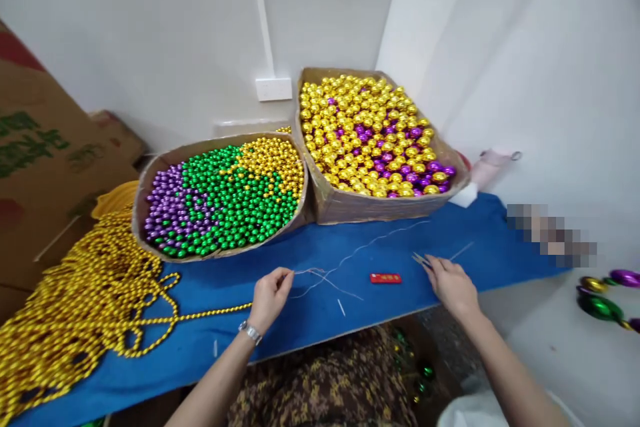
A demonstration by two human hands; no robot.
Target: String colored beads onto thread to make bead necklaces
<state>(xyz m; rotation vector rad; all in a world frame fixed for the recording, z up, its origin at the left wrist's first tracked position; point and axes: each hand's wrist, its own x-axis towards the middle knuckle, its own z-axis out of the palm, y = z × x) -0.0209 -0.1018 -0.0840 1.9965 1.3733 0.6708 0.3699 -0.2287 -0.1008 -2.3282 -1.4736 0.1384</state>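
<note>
My left hand, with a metal watch on its wrist, is closed in a pinch on a thin white thread. The thread trails over the blue cloth to the right in loose, crossing lengths. A gold bead strand runs up to this hand from the left, and its end is hidden behind the hand. My right hand is closed around small metal snips, their two pointed tips apart and aimed left. Between the hands lies a small red packet with gold marks. A short white piece lies near the front edge.
A box of purple, green and gold beads stands behind my left hand. Larger gold and purple beads fill another box. Gold bead strands are heaped at left on the blue cloth. Large beads hang at right.
</note>
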